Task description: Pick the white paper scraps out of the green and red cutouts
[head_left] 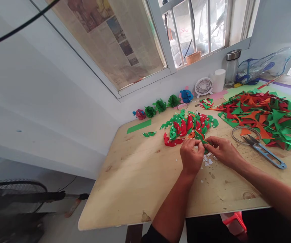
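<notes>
Green cut paper [204, 141] sits right of centre in the frame, between our left hand [192, 156] and our right hand [221, 150], just above the counter [135, 175]. We have the fingers of both hands pinched together on it, thumbs meeting fingertips, with barely any gap; part of the grip is hidden behind our knuckles. Just beyond our hands, at the centre right of the frame, we see a pile of red and green shapes [189, 125], many dotted with white squares. Below the grip, loose white bits [208, 161] are scattered on the wood. One green shape [149, 134] lies apart, left of the pile, with a green strip [139, 126] near it. At the right of the frame we have a heap of paper scraps [259, 118], in red, orange and green; on its near edge lie a ring [233, 135] and blue-handled snips [267, 153], whose tips reach over the ring. Along the wall, towards the upper middle, we find a pink paper ornament [140, 114], three green ones and a blue paper ornament [186, 96], then a small white fan [203, 87], a white cylinder [219, 81] and a metal-lidded bottle [232, 69] beside a clear pouch [264, 67]
</notes>
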The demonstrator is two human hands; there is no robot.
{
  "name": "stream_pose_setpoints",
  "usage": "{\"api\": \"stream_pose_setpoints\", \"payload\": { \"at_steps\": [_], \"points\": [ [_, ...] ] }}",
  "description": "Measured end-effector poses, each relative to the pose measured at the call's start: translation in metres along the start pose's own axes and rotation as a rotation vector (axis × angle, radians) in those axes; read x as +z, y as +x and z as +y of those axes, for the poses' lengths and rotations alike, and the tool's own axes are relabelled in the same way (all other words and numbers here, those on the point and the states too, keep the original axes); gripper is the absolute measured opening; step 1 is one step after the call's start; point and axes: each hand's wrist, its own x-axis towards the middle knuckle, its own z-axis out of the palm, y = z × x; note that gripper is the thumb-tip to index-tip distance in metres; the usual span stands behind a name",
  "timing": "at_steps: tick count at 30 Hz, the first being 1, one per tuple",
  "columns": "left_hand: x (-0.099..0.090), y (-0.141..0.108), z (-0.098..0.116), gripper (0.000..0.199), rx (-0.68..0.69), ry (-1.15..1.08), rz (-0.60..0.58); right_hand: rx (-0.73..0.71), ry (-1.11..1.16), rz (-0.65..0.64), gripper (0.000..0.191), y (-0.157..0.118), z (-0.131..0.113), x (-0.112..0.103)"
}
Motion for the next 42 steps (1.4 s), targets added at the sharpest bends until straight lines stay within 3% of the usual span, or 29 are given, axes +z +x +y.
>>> {"api": "stream_pose_setpoints", "payload": {
  "at_steps": [8, 22, 27, 33, 35, 42],
  "points": [
    [-0.002, 0.005, 0.002, 0.013, -0.393, -0.423, -0.082, 0.037, 0.109, -0.013, 0.03, 0.001, -0.001, -0.001],
    [-0.004, 0.008, 0.001, 0.009, -0.444, -0.422, 0.001, 0.097, 0.386, -0.07, 0.037, 0.005, -0.005, -0.002],
    [-0.006, 0.007, -0.003, 0.008, -0.346, -0.277, 0.023, 0.15, 0.396, -0.072, 0.038, 0.006, -0.008, -0.005],
    [-0.006, 0.002, -0.004, 0.025, 0.042, -0.02, 0.041, 0.143, 0.446, -0.082, 0.04, 0.006, -0.003, -0.003],
    [-0.005, 0.001, -0.005, 0.031, 0.114, 0.052, 0.034, 0.141, 0.443, -0.082, 0.039, 0.006, -0.002, -0.003],
    [-0.005, 0.0, -0.011, 0.024, 0.094, 0.182, -0.004, 0.172, 0.42, -0.064, 0.039, 0.006, -0.01, -0.007]
  ]
}}
